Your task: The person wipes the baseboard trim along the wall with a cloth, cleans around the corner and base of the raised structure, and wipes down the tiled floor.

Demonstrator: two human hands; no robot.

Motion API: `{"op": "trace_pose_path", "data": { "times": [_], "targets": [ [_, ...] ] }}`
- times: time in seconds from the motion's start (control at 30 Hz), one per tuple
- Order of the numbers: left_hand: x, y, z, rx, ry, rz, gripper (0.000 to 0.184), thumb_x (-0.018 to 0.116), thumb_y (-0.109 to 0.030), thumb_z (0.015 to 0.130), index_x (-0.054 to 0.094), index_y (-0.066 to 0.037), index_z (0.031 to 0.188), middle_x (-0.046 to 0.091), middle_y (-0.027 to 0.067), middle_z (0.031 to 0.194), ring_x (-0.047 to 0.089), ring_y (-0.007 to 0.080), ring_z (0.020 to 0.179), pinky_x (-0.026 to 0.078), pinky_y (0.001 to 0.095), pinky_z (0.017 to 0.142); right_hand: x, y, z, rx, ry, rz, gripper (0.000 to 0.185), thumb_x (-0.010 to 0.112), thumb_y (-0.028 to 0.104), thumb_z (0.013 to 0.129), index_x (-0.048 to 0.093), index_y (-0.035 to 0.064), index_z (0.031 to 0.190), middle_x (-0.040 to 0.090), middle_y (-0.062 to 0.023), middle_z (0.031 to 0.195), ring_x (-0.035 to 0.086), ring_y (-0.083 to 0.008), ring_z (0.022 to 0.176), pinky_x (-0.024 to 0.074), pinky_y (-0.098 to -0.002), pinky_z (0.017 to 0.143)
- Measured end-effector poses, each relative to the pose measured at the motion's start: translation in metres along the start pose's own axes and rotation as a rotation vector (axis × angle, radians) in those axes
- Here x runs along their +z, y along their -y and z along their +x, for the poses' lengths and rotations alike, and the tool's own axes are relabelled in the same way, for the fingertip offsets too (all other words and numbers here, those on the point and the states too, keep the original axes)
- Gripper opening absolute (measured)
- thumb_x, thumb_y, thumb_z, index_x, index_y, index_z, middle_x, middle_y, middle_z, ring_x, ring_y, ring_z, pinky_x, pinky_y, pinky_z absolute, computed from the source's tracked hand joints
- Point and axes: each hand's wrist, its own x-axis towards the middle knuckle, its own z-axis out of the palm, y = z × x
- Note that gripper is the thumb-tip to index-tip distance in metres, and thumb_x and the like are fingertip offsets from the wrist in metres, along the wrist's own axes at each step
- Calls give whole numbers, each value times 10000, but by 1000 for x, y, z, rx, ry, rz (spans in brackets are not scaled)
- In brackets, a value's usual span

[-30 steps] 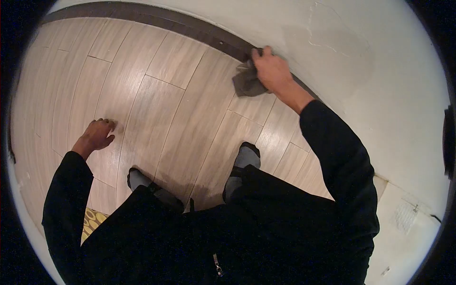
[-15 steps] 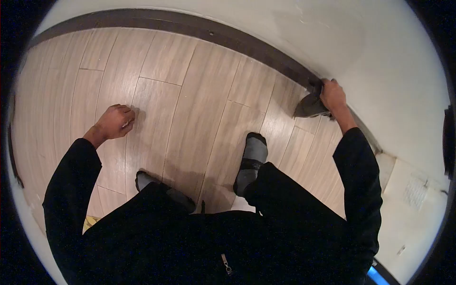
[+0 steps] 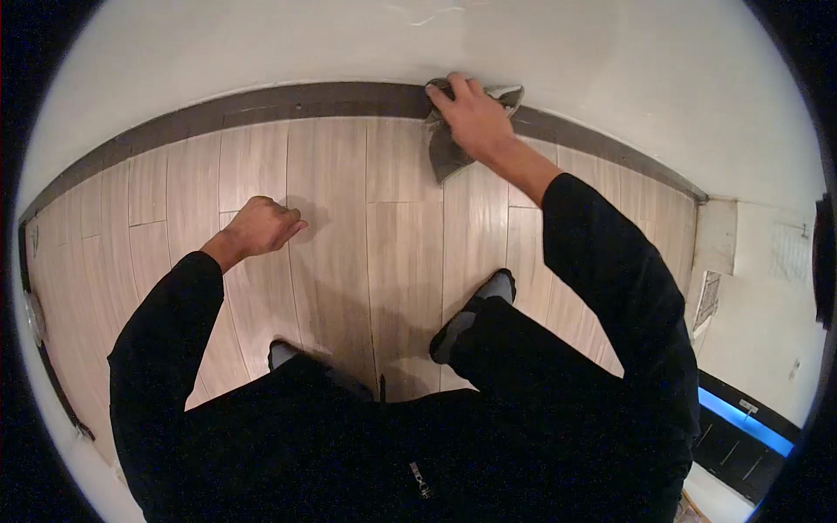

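Note:
My right hand (image 3: 472,118) presses a grey-brown cloth (image 3: 450,159) against the dark baseboard (image 3: 349,99), its fingers bent over the top edge. One corner of the cloth hangs down over the floor, and another sticks out to the right of the hand against the wall. Held above the floor on the left is my left hand (image 3: 264,227), its fingers curled closed, with nothing visible in them.
A pale wall (image 3: 349,44) rises behind the baseboard. Wood-look floor planks (image 3: 331,227) lie below, with my socked feet (image 3: 475,314) on them. At lower right is a black object with a blue strip (image 3: 741,420).
My right hand has moved left along the baseboard with the cloth. The view has turned to the right, and my left hand now appears farther right in it, still curled.

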Motion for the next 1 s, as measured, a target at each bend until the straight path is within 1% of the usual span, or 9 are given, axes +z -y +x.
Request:
{"op": "trace_pose_path", "data": {
  "times": [0.1, 0.23, 0.33, 0.43, 0.57, 0.67, 0.8, 0.87, 1.0],
  "targets": [
    [-12, -16, 1, -37, 57, -24, 293, 595, -249, 949, 601, -57, 729, 609, 135, 637, 628, 349, 610, 486, 466, 599, -10, 5, -8, 31, 87, -30, 572, 610, 91, 850, 498, 131, 1409, 452, -170, 1318, 527, -358, 1179, 577, -459, 857],
    [6, 17, -27, -54, 72, -63, 263, 608, -232, 919, 594, -55, 726, 619, 141, 655, 633, 352, 634, 494, 465, 614, 25, -10, -7, -91, 8, -142, 572, 616, 108, 852, 494, 105, 1410, 470, -184, 1297, 560, -366, 1127, 615, -403, 687],
    [-1, 13, -50, -110, 170, -70, 235, 611, -224, 906, 603, -54, 744, 630, 147, 673, 639, 357, 656, 503, 469, 640, 21, -53, -36, 39, 132, -158, 568, 616, 100, 843, 504, 96, 1400, 474, -186, 1305, 603, -367, 1052, 620, -396, 676],
    [8, 20, -58, -129, 224, -38, 222, 607, -223, 906, 610, -52, 764, 637, 154, 685, 642, 363, 674, 507, 475, 665, 30, -125, -96, 209, 196, -216, 474, 625, 122, 846, 570, 90, 1315, 482, -205, 1308, 644, -387, 1016, 611, -451, 778],
    [-7, 15, -37, -125, 235, -5, 233, 597, -233, 916, 607, -48, 775, 636, 157, 690, 644, 367, 685, 508, 484, 677, 29, -197, -144, 659, 555, -241, 383, 611, 65, 854, 584, 73, 1236, 497, -235, 1289, 657, -399, 1007, 584, -457, 856],
    [-19, 6, -14, -112, 199, 22, 236, 587, -225, 926, 604, -41, 780, 634, 159, 691, 642, 369, 689, 508, 488, 690, 7, -189, -176, 527, 320, -240, 391, 589, 36, 842, 597, 77, 1230, 508, -241, 1251, 656, -407, 994, 573, -474, 849],
    [-18, 5, -9, -115, 150, -8, 192, 605, -225, 923, 594, -60, 826, 630, 153, 760, 624, 380, 747, 492, 487, 701, 1, -149, -162, 354, 165, -61, 541, 545, 31, 839, 551, 180, 1359, 520, -199, 1208, 645, -397, 998, 570, -482, 824],
    [-23, -3, -11, -128, 200, 11, 171, 608, -217, 919, 607, -62, 849, 636, 150, 770, 625, 375, 750, 496, 486, 707, 3, -126, -142, 203, 77, -14, 486, 574, 133, 888, 536, 175, 1370, 528, -214, 1242, 647, -403, 1015, 578, -481, 820],
    [-22, -16, -26, -124, 174, 32, 147, 626, -198, 903, 618, -58, 858, 641, 146, 771, 629, 368, 750, 504, 480, 713, -7, -75, -87, -28, -85, -3, 507, 566, 82, 852, 565, 133, 1357, 521, -157, 1215, 624, -332, 1061, 596, -424, 738]
  ]
}}
